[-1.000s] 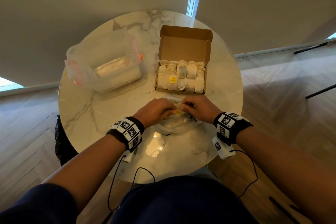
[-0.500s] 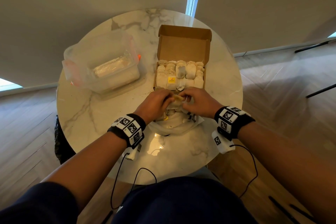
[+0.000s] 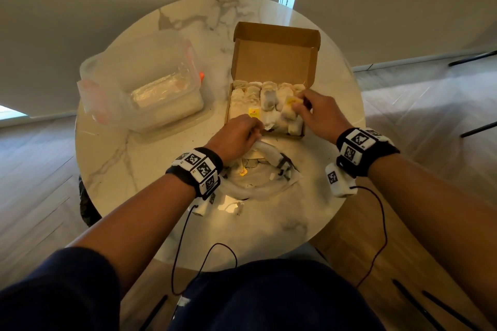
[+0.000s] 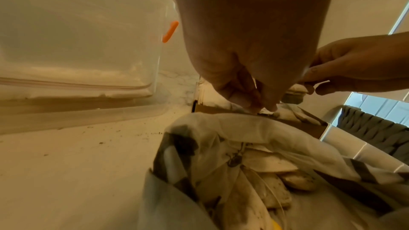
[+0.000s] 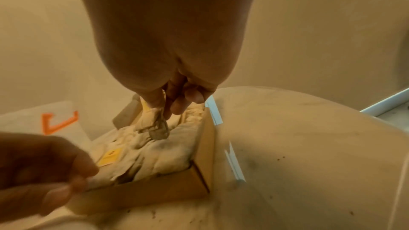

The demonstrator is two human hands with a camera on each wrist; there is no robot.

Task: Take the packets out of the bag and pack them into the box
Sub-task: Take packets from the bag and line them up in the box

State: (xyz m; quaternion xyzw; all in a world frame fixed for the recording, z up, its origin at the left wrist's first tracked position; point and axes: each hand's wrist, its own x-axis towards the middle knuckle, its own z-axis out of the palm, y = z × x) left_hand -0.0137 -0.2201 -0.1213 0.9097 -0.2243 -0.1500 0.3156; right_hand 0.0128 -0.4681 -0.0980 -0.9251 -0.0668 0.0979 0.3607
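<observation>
A: Hands? Packets?
B: Right hand point(image 3: 317, 113) pinches a packet point(image 3: 289, 109) over the box point(image 3: 274, 62), frame centre. Left hand point(image 3: 236, 137) pinches something at the box's near edge; what, can't tell.
A: Risk?
B: Box looks full, so the packet may slide off.
A: Around?
B: Bag point(image 3: 258, 172) below it on the bench point(image 3: 121, 169), still holding packets; plastic tub point(image 3: 142, 83) upper left, clear of the way.

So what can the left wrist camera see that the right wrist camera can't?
Only the left wrist camera looks into the open bag, with packets still lying inside. Only the right wrist camera looks down into the box, full of packets, and shows the right hand pinching a packet over them. Both show the two hands, the box's front wall, the clear tub and the speckled table.
</observation>
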